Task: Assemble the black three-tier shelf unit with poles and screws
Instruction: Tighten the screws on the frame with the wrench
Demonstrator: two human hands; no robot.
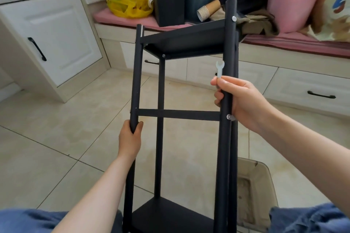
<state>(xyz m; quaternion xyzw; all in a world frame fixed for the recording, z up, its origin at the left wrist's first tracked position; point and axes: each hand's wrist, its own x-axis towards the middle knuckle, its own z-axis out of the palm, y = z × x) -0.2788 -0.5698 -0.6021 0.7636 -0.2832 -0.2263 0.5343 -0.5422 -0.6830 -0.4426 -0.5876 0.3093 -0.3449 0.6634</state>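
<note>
Bright even daylight, soft shadows, wide-angle edge warping.

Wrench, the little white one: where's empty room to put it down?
Bare floor tiles between the white cabinet and the shelf unit's left pole. The pink bench cushion is crowded: yellow bag, paper cups, pink tub.

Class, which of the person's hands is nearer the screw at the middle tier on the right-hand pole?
Right. The right hand grips that pole just above the screw; the left hand grips the opposite pole, across the middle tier.
</note>
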